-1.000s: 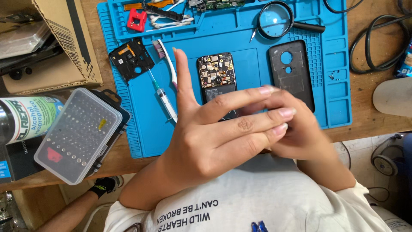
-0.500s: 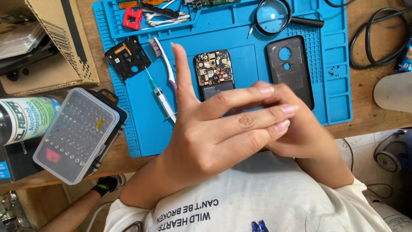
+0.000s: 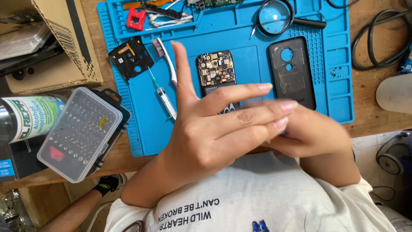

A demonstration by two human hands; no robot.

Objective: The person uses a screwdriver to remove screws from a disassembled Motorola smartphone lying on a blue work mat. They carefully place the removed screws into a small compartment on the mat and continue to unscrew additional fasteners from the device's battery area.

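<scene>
My left hand (image 3: 210, 133) is raised close to the camera, palm turned toward me, thumb pointing up and fingers stretched out to the right. It holds nothing that I can see. Its fingers lie across my right hand (image 3: 315, 133), which is blurred and mostly hidden behind them; whether it holds anything cannot be told. Beyond the hands, an opened phone (image 3: 216, 68) with its circuit board showing lies on a blue work mat (image 3: 244, 38). Its lower half is covered by my left hand. A black back cover (image 3: 292, 71) lies to its right.
On the mat are a syringe (image 3: 165, 96), a toothbrush (image 3: 165, 56), a black frame part (image 3: 131, 58), a red piece (image 3: 136, 18) and a magnifying glass (image 3: 277, 17). Left of it stand a clear bit case (image 3: 79, 133), a bottle (image 3: 30, 118) and a cardboard box (image 3: 64, 47). Black cable (image 3: 380, 38) lies right.
Both hands stay together in front of my chest; the right hand shifts slightly behind the left fingers. The view has drifted a little.
</scene>
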